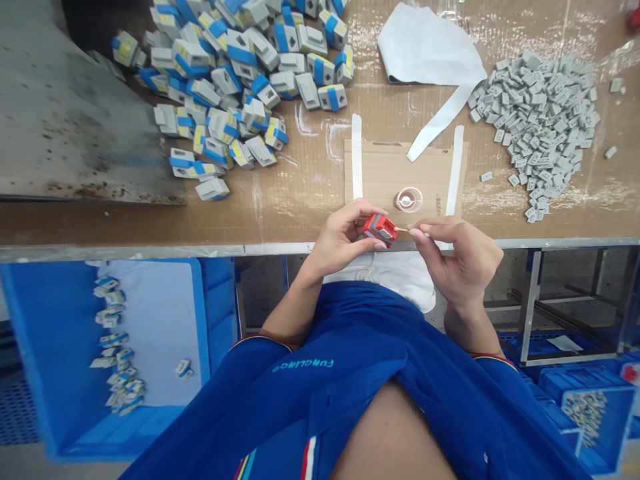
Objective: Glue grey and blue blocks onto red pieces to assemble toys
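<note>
My left hand [345, 239] is closed around a small red plastic block [381, 229] with a grey band and a recess in its top. Between the thumb and fingers of my right hand [453, 250] is a thin wooden stick [403, 230], its tip at the right end of the red block. Just beyond my hands, a small clear cup [409, 199] with something whitish at its bottom stands on a cardboard sheet [380, 170].
At the back left lies a heap of grey, blue and yellow blocks [240, 53] beside a metal chute [85, 127]. Small grey plates [545, 120] are piled at right, near a white cloth [430, 47]. Blue bins [200, 320] stand below the table edge.
</note>
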Motion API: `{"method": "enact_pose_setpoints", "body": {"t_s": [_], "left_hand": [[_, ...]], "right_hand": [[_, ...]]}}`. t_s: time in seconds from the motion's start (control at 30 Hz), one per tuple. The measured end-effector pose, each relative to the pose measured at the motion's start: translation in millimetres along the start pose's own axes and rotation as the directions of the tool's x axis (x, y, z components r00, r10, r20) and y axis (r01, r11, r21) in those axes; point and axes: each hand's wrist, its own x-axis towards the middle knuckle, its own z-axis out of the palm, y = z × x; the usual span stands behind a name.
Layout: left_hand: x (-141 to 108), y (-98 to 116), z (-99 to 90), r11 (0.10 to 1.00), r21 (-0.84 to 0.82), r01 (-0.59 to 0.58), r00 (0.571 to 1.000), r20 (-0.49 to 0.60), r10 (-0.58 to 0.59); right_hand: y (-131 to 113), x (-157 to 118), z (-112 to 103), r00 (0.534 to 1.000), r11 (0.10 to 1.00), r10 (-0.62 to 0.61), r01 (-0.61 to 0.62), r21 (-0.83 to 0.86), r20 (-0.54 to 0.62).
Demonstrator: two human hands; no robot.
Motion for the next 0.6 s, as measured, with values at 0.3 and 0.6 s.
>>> {"method": "enact_pose_setpoints", "body": {"t_s": [0.3,0.6], "left_hand": [[1.1,0.6,-0.3,1.0,-0.011,-0.012,1.0,0.016,0.012],[1.4,0.5,-1.0,1.0,-0.012,-0.027,0.999,0.018,0.027]], "right_hand": [[-1.6,-0.9,-3.3,0.999,0.996,0.041,-0.042,0.074,0.025],[0.7,-5.0,-1.0,0.995,0.985,0.098,-0.102,0.138,0.034]]}}
